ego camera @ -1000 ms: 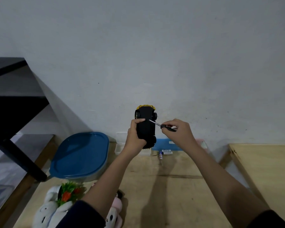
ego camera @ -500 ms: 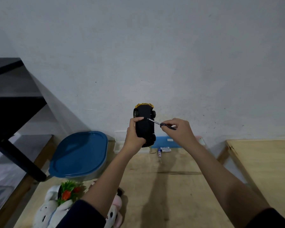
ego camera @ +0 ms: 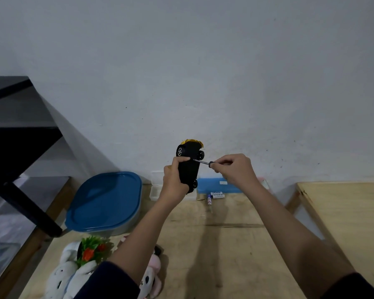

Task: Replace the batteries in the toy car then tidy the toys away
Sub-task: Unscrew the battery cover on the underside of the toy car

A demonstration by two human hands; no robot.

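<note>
My left hand grips a toy car held up off the table, its black underside turned toward me and its yellow body showing at the top. My right hand pinches a small screwdriver whose tip touches the car's underside near the upper wheels. Loose batteries lie on the wooden table below, near the wall.
A container with a blue lid stands at the left of the table. Plush toys and a toy plant lie at the near left. A small clear box and a blue case sit against the wall. A second wooden table is at right, a black desk at left.
The hands, car and screwdriver have shifted slightly in the view as my head moved. The screwdriver tip stays on the car's underside.
</note>
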